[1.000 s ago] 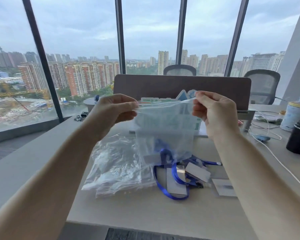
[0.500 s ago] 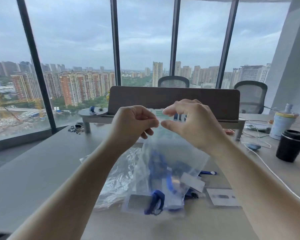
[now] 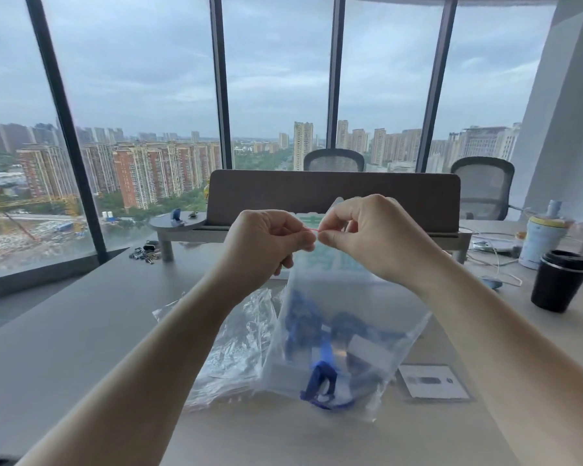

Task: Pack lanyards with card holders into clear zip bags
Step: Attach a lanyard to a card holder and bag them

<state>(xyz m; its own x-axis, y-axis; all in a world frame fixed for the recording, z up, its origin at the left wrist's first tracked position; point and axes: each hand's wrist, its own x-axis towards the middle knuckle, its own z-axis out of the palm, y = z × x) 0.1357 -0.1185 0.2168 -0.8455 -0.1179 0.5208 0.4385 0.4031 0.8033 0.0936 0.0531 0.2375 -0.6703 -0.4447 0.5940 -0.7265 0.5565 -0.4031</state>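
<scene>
A bunch of keys (image 3: 144, 254) lies far left on the counter (image 3: 64, 331), close to the window. Nearer the person, a heap of empty clear bags (image 3: 236, 338) sits crumpled on the surface. Above it the left hand (image 3: 263, 245) is curled, thumb and forefinger pinching the top edge of a clear zip bag (image 3: 347, 297) at its red seal line. The right hand (image 3: 367, 237) pinches the same edge right beside it, so the 2 sets of fingertips almost touch. The bag hangs down from that grip, its bottom near or on the counter; I cannot tell which. Inside it, low down, lie a blue lanyard (image 3: 320, 378) and a pale card holder (image 3: 285, 378). Just right of the bag a white card (image 3: 431, 381) lies flat. Further right stand a black cup (image 3: 559, 280) and, behind it, a white bottle (image 3: 541, 240) with a yellow band.
</scene>
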